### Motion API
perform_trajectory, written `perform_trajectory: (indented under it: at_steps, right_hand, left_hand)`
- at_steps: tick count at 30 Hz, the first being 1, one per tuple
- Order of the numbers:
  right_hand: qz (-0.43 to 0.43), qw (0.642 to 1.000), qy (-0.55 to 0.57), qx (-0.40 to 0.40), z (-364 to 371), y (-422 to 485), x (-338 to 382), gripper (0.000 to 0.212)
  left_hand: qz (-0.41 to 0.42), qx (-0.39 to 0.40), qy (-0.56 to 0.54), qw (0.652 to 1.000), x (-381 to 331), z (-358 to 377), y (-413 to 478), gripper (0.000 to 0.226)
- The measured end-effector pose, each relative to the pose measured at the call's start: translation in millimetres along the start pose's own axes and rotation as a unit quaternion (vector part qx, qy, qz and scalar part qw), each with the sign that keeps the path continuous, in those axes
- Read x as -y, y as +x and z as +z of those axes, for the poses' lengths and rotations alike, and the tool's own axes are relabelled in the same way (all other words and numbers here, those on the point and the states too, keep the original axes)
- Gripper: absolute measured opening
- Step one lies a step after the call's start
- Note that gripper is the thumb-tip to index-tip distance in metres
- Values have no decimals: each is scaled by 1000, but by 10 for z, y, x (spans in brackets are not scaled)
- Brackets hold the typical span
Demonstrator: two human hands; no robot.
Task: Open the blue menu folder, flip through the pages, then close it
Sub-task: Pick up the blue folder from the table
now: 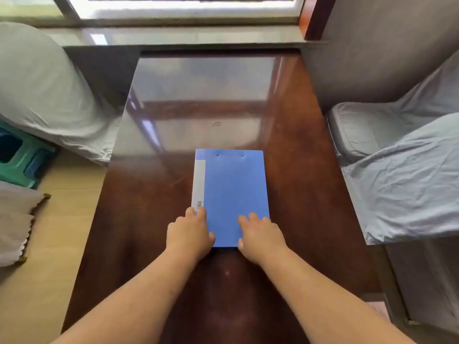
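Note:
The blue menu folder [233, 189] lies closed and flat on the glossy dark wooden table [154, 219], its white spine strip with a barcode along the left edge. My left hand [190, 234] rests on the folder's near left corner, fingers over the spine and thumb at the near edge. On the near right corner sits my right hand [260, 235], fingers spread on the cover and thumb at the near edge. Both hands press or hold the near edge; no page is visible.
Chairs draped in grey cloth stand at the left [42, 95] and right [402, 175] of the table. A green plastic stool [19, 157] sits on the floor at the left. A window sill [188, 36] runs behind the table's far end.

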State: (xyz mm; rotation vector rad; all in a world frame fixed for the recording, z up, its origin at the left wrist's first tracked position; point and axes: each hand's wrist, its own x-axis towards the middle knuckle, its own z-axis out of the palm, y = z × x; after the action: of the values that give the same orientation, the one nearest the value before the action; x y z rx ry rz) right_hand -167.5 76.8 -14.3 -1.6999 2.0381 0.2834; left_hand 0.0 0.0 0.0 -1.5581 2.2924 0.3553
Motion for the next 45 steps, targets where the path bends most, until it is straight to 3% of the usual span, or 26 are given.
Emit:
perform_trajectory:
  at_steps: [3, 10, 15, 18, 21, 24, 26, 28, 30, 32, 34, 36, 40, 45]
  right_hand:
    - [3, 1000, -2, 17, 85, 10, -17, 49]
    - [-5, 1000, -4, 24, 102, 23, -58, 51]
    - [3, 1000, 16, 24, 68, 2, -150, 54]
    - [36, 990, 135, 21, -14, -83, -254, 59]
    - [108, 953, 284, -20, -172, -179, -455, 65]
    - [188, 868, 458, -44, -439, -244, -636, 69]
    - [185, 786, 589, -19, -653, -309, -668, 52]
    - [133, 743, 656, -31, -897, -419, -660, 30]
    - [73, 727, 679, -69, -1162, -551, -603, 23]
    - [23, 719, 688, -98, -1433, -672, -494, 23]
    - [-5, 706, 698, -117, -1645, -768, -380, 23]
    - [-28, 694, 707, -132, -1789, -841, -301, 26]
    - [-75, 694, 697, -161, -1968, -949, -265, 33]
    - [-101, 675, 717, -143, -2047, -1004, -283, 32]
  left_hand:
    - [-59, 46, -101, 992, -22, 117, 42, 72]
    - [-199, 47, -256, 945, -42, 171, 195, 94]
    - [-201, 59, -387, 898, -43, 73, 257, 52]
    - [-161, 10, -470, 868, -64, -29, 188, 22]
    - [-112, -33, -523, 845, -33, -229, 65, 11]
    - [-80, -54, -567, 818, 4, -520, -79, 19]
    - [-66, -68, -598, 796, 52, -747, -174, 20]
    - [-42, -98, -611, 785, 115, -1013, -257, 24]
    - [-18, -153, -561, 814, 182, -1313, -334, 49]
    - [-3, -197, -453, 869, 230, -1593, -428, 91]
    - [9, -197, -348, 917, 242, -1815, -592, 115]
    - [17, -195, -269, 943, 260, -1937, -752, 132]
    - [42, -210, -227, 950, 342, -2028, -904, 150]
    - [71, -239, -229, 941, 434, -2031, -989, 145]
